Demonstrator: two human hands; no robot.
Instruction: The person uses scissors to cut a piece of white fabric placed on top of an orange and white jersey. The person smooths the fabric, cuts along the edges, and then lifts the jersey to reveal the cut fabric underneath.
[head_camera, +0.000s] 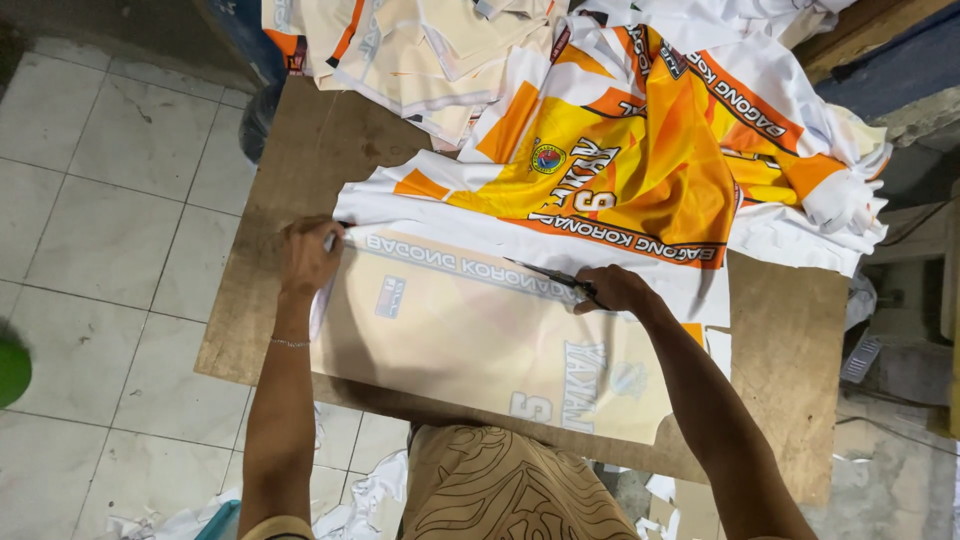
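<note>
The beige paper-backed fabric panel (470, 340) lies flat on the near part of the wooden worktop (790, 380), its pale mirrored print facing up, with its far edge tucked against a printed orange, yellow and white jersey piece (620, 170) just beyond it. The right hand (612, 290) has its grip closed around the handles of dark scissors (555, 276), blades pointing left along the panel's upper edge, so my read is the cutting step is underway, trimming along that top border. The left hand (308, 255) pinches the panel's far left corner, fingers closed on it, keeping the sheet taut. If the cut runs on, I'd say it needs that corner kept tight and the blades kept following the edge line without nicking the printed piece touching it. Further back there's a heap of more cut pieces (420, 50), cream and orange, at the far end of the worktop. White scraps (375, 495) litter the tiled floor (100, 230) below, and something green (12, 372) sits at the left edge.
</note>
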